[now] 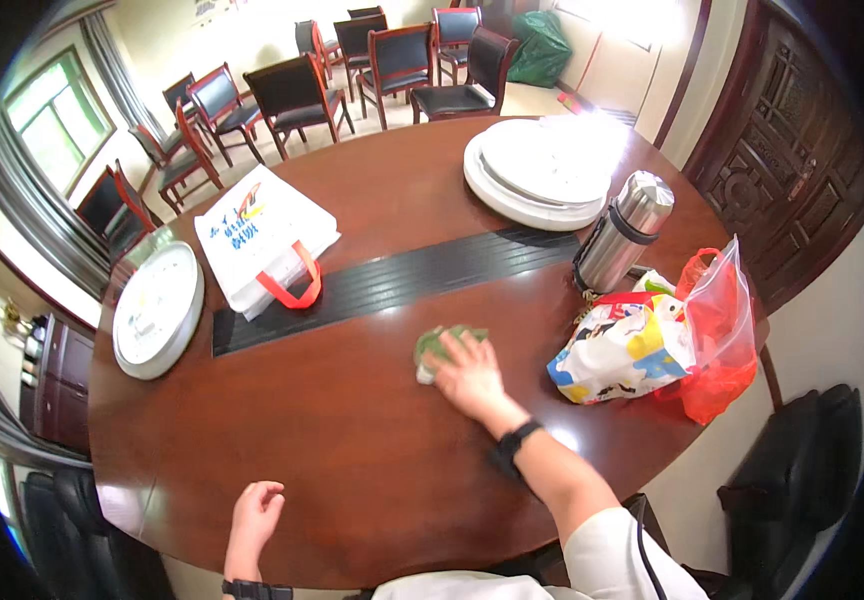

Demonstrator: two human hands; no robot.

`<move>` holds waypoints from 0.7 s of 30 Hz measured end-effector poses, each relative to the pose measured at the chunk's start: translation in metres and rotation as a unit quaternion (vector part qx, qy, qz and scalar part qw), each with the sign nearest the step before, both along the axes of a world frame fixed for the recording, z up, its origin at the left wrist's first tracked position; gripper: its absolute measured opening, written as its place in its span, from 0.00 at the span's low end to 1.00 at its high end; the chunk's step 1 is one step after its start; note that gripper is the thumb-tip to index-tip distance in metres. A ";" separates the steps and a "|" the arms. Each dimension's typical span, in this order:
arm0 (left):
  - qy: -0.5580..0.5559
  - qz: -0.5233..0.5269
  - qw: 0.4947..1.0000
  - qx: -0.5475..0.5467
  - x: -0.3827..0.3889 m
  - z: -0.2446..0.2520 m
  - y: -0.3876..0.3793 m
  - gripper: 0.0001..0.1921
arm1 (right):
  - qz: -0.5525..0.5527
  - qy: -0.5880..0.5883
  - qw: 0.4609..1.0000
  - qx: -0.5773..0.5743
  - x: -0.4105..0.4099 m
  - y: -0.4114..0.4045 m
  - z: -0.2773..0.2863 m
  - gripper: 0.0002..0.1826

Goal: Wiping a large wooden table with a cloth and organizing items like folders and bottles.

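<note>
My right hand (469,375) lies spread over a crumpled green cloth (432,343) and presses it against the polished brown wooden table (312,435). A small whitish part pokes out at the cloth's lower left edge, and the hand hides much of the rest. Near the front edge of the table, my left hand (253,514) hangs loosely curled with nothing in it, thumb apart from the fingers. Both wrists wear black bands. Beyond the cloth, a dark slatted inset strip (402,277) runs across the tabletop.
A white bag (267,225) with red handles lies at far left, by a round white tray (158,311). Stacked white round trays (529,206) stand at the back right. Nearer are a steel thermos (612,247), a colourful patterned bag (619,352) and a red plastic bag (724,375). Chairs (289,97) stand beyond.
</note>
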State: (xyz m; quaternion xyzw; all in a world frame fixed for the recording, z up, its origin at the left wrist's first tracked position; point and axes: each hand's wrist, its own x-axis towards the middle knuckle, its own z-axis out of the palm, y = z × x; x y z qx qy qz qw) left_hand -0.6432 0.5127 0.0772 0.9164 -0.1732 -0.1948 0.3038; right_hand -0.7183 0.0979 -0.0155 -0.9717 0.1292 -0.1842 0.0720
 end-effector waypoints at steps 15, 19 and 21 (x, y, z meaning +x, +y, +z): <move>-0.063 -0.402 0.897 -0.175 -0.097 0.053 -0.374 0.41 | 0.149 -0.048 0.985 0.078 -0.146 0.017 -0.008 0.24; -0.192 -0.410 0.874 -0.177 -0.158 0.087 -0.453 0.53 | 0.087 -0.008 0.993 0.083 -0.225 -0.016 0.010 0.24; -0.292 -0.444 0.837 -0.133 -0.184 0.108 -0.481 0.54 | 0.034 0.019 0.996 0.077 -0.251 -0.027 0.010 0.24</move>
